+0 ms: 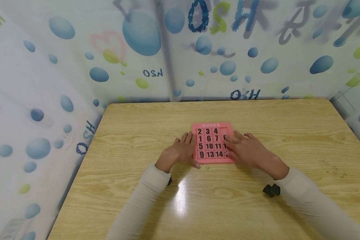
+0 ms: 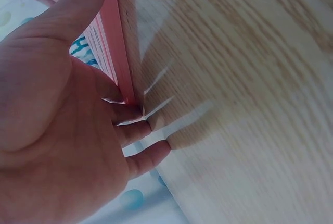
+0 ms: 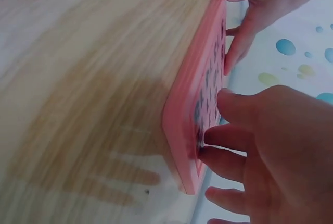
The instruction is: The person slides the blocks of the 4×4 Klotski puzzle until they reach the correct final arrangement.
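Observation:
A pink sliding number puzzle (image 1: 211,125) lies flat on the table, its white tiles (image 1: 209,146) printed with black numbers. The top row reads 2, 3, 4, with a bare slot (image 1: 224,130) at its right end. My left hand (image 1: 183,150) rests along the puzzle's left side, fingers extended and thumb at the near left corner. From the right, my right hand (image 1: 249,150) reaches over the frame, its fingertips (image 3: 210,153) on the right-hand column and hiding part of those tiles. In the left wrist view the frame's side wall (image 2: 115,41) shows beside the thumb.
The wooden table (image 1: 132,133) stretches out around the puzzle, with its far edge against a wall covering (image 1: 180,60) patterned with blue and green drops. Dark wrist-worn pieces (image 1: 271,190) hang under the pale sleeves (image 1: 306,191).

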Motion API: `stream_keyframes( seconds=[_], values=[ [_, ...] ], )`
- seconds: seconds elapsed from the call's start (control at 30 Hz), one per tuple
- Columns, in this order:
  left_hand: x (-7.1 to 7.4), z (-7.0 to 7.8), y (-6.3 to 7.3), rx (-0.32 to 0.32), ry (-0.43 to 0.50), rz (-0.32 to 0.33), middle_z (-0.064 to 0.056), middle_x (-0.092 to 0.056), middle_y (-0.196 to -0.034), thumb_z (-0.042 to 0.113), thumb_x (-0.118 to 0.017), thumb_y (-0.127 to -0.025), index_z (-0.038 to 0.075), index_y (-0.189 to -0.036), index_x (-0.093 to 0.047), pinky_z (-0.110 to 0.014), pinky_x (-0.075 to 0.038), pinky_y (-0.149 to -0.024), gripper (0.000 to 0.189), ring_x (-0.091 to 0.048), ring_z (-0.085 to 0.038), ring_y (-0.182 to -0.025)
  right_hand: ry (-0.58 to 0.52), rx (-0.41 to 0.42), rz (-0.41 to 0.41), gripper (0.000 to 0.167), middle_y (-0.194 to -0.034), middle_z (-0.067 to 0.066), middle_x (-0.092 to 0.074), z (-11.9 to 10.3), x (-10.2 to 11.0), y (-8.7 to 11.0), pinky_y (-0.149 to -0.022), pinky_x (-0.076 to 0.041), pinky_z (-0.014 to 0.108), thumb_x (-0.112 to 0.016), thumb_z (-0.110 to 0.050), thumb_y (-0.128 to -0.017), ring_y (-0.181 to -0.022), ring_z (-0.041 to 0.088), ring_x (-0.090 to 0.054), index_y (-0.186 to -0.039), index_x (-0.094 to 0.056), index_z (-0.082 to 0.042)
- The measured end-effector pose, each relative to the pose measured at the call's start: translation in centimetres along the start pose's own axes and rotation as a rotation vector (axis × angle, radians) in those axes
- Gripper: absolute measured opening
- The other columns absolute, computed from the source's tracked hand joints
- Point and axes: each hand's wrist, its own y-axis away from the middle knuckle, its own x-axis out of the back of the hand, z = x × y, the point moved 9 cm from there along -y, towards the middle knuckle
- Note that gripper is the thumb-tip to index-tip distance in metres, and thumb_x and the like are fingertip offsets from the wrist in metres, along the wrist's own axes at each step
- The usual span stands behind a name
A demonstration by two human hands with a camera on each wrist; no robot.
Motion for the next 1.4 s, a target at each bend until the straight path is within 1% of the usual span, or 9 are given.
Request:
stream_keyframes(
  seconds=[0.1,0.23,0.3,0.43,0.7,1.03,1.13,1.27,1.4],
  values=[
    [0.1,-0.1,0.1,0.002,0.002,-0.001,-0.014,0.012,-0.166,0.061,-0.068,-0.083,0.005,-0.158,0.01,-0.048,-0.01,-0.124,0.122,0.007,-0.028,-0.154,-0.029,-0.01,0.009,0.051,-0.148,0.012,-0.051,0.2,0.0,-0.7,-0.107,-0.036,0.063,-0.053,-0.037,-0.102,-0.142,0.042,-0.036,-0.145,-0.052,-0.01],
    [0.1,-0.1,0.1,0.0,-0.002,0.002,-0.014,0.011,-0.166,0.061,-0.068,-0.083,0.005,-0.158,0.009,-0.048,-0.011,-0.124,0.122,0.007,-0.029,-0.154,-0.063,-0.021,0.007,0.057,-0.155,0.012,-0.043,0.2,-0.2,-2.1,-0.109,-0.032,0.064,-0.051,-0.042,-0.102,-0.145,0.043,-0.029,-0.15,-0.045,-0.01],
    [0.0,-0.1,0.0,-0.002,-0.009,0.0,-0.015,0.011,-0.166,0.062,-0.068,-0.083,0.005,-0.158,0.009,-0.048,-0.012,-0.124,0.122,0.006,-0.029,-0.154,-0.065,-0.018,0.009,0.06,-0.156,0.012,-0.041,0.0,-0.3,-2.8,-0.109,-0.033,0.064,-0.051,-0.043,-0.102,-0.145,0.044,-0.029,-0.151,-0.043,-0.01],
    [-0.1,0.0,-0.2,-0.005,-0.018,-0.003,-0.015,0.01,-0.166,0.062,-0.067,-0.084,0.004,-0.158,0.008,-0.048,-0.012,-0.124,0.121,0.006,-0.029,-0.154,-0.056,-0.018,0.016,0.06,-0.155,0.012,-0.043,-0.3,-0.2,-3.5,-0.107,-0.035,0.064,-0.052,-0.043,-0.101,-0.143,0.044,-0.033,-0.15,-0.045,-0.01],
    [0.1,-0.1,-0.2,-0.005,-0.009,0.001,-0.015,0.011,-0.166,0.063,-0.068,-0.083,0.005,-0.158,0.01,-0.047,-0.01,-0.124,0.122,0.006,-0.029,-0.154,-0.051,-0.085,-0.041,0.055,-0.154,0.014,-0.043,0.9,-0.2,-3.0,-0.11,-0.031,0.064,-0.048,-0.04,-0.104,-0.145,0.044,-0.029,-0.149,-0.046,-0.009],
    [-0.1,-0.1,-0.1,-0.021,-0.006,0.001,-0.016,0.01,-0.166,0.062,-0.069,-0.083,0.004,-0.158,0.01,-0.048,-0.012,-0.123,0.123,0.006,-0.03,-0.154,-0.029,-0.079,-0.048,0.056,-0.152,0.014,-0.046,1.9,-0.3,-2.2,-0.108,-0.032,0.065,-0.049,-0.04,-0.103,-0.144,0.045,-0.032,-0.149,-0.046,-0.008],
    [-0.1,-0.2,-0.1,-0.014,-0.005,-0.004,-0.015,0.011,-0.166,0.062,-0.068,-0.084,0.004,-0.158,0.01,-0.048,-0.011,-0.124,0.122,0.007,-0.029,-0.154,-0.037,-0.063,-0.029,0.056,-0.152,0.014,-0.046,1.4,-0.2,-2.6,-0.108,-0.032,0.065,-0.05,-0.041,-0.103,-0.144,0.045,-0.03,-0.149,-0.046,-0.009],
    [-0.1,-0.3,-0.1,-0.006,-0.01,-0.008,-0.015,0.011,-0.166,0.062,-0.067,-0.084,0.004,-0.158,0.009,-0.047,-0.011,-0.124,0.122,0.007,-0.029,-0.154,-0.03,-0.014,0.007,0.057,-0.152,0.014,-0.046,-0.2,-0.1,-3.7,-0.107,-0.034,0.064,-0.05,-0.041,-0.103,-0.143,0.044,-0.034,-0.149,-0.045,-0.008],
    [-0.1,-0.2,-0.2,-0.014,-0.018,-0.009,-0.016,0.01,-0.166,0.063,-0.066,-0.084,0.003,-0.158,0.009,-0.048,-0.012,-0.123,0.122,0.006,-0.031,-0.154,-0.026,0.017,0.002,0.06,-0.155,0.011,-0.042,-1.7,-0.4,-4.9,-0.108,-0.034,0.062,-0.048,-0.045,-0.103,-0.143,0.041,-0.034,-0.151,-0.043,-0.01]
  ],
)
